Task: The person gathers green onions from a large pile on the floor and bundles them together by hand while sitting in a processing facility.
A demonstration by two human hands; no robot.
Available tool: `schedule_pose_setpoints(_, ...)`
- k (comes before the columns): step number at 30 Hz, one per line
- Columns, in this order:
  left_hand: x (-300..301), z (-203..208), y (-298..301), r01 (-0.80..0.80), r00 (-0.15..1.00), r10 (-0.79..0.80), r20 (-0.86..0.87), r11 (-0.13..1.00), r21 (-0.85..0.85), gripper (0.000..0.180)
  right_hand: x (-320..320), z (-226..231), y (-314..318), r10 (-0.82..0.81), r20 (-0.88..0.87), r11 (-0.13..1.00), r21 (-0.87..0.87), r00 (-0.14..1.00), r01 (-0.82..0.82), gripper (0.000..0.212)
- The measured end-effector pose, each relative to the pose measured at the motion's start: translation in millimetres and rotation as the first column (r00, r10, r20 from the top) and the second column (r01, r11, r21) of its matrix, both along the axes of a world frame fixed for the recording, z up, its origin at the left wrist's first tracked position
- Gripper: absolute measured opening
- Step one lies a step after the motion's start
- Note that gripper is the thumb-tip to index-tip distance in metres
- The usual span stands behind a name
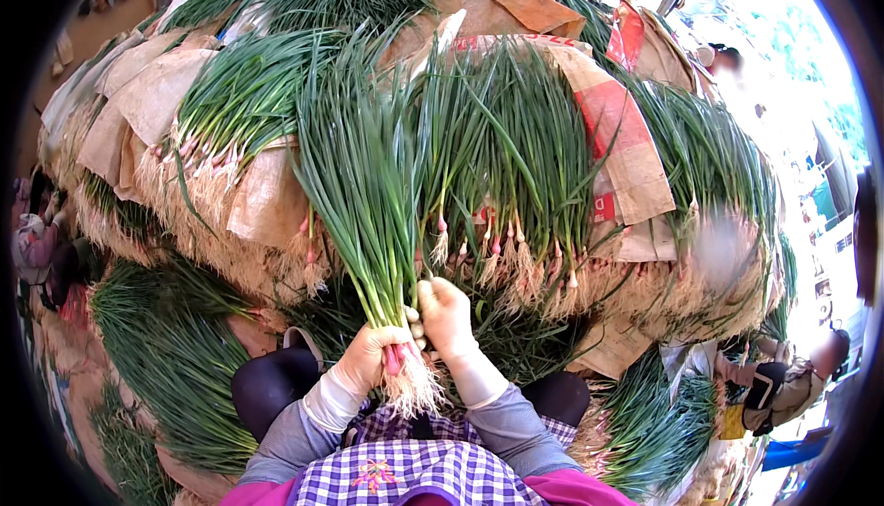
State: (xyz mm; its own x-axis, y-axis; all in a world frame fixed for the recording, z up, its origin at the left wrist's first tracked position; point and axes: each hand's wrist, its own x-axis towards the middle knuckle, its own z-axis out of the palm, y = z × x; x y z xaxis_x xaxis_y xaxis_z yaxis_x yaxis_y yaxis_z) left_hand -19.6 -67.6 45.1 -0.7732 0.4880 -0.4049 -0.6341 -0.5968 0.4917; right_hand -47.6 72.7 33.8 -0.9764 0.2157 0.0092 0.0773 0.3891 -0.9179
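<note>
A thick bunch of spring onions (368,221), with long green leaves, pink bulbs and pale stringy roots, is held upright in front of me, roots toward my lap. My left hand (366,354), in a whitish glove, is wrapped round the stems just above the bulbs. Close against the right side of the stems, my right hand (444,317) is curled with its thumb up and fingers pressed together. What lies between those fingers is hidden. Behind the bunch, more spring onions (516,156) lie in a row with their bulbs and roots hanging toward me.
Tan paper sacking (626,156) lies between layers of the onion pile. Loose spring onions (175,368) spread at lower left, and another heap (654,414) sits at lower right. A seated person (801,382) is at the right. Another person (46,253) is at the left edge.
</note>
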Motion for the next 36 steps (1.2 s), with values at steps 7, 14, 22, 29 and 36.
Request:
schedule_pose_setpoints(7, 1.4, 15.1, -17.4, 0.064, 0.997, -0.050, -0.061, 0.966, 0.250, 0.039, -18.3, -10.5, 50.8, 0.394, 0.481, 0.664, 0.440, 0.783, -0.604, 0.038)
schedule_pose_setpoints(14, -3.7, 9.4, -14.0, 0.032, 0.992, -0.016, -0.124, 0.991, 0.130, 0.036, -136.8, 5.4, 12.1, -0.247, 0.163, 0.646, 0.763, 0.955, 0.037, 0.098)
schedule_pose_setpoints(22, -5.8, 22.8, -15.6, 0.082, 0.943, -0.041, -0.331, 0.990, 0.113, 0.037, -179.8, 1.7, 89.0, -0.171, -0.118, 0.920, 0.337, 0.978, 0.202, 0.067)
schedule_pose_setpoints(29, -3.9, 13.4, -23.1, 0.109, 0.921, -0.054, -0.387, 0.987, 0.121, 0.039, -191.5, 63.3, 161.1, -0.222, -0.216, 0.847, -0.526, 0.951, 0.078, 0.015)
schedule_pose_setpoints(36, -15.0, 0.5, -14.7, 0.062, 0.997, -0.049, -0.055, 0.960, 0.275, 0.046, -151.9, 20.3, 271.8, -0.409, 0.014, 0.874, -0.280, 0.912, 0.397, 0.027)
